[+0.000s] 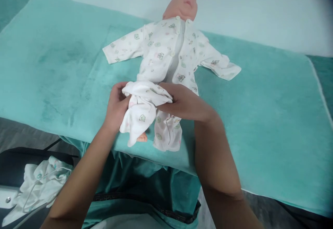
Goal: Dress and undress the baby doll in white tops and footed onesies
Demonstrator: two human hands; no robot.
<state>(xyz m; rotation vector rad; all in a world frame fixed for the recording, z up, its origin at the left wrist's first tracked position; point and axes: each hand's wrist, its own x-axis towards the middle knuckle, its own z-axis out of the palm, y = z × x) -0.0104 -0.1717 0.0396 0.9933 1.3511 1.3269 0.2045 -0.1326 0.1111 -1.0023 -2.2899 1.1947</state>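
Observation:
A baby doll [179, 5] lies on its back on a green cloth-covered table [260, 125], its head at the far edge. It wears a white printed romper [157, 50], whose front hangs apart down the middle. My left hand [118, 104] grips a bunched leg of the romper from the left. My right hand [182, 100] pinches the same gathered fabric from the right, thumb and fingers closed on it. A small doll foot [142, 137] shows below the bunched leg. The romper's other leg [168, 132] lies flat towards the table's near edge.
At the lower left, a black chair [15, 156] holds crumpled white printed cloth [44, 178] with a thin cable over it. Beside that sits a white object [7, 197] with a round metal part. A pale wall [247, 7] rises behind the table.

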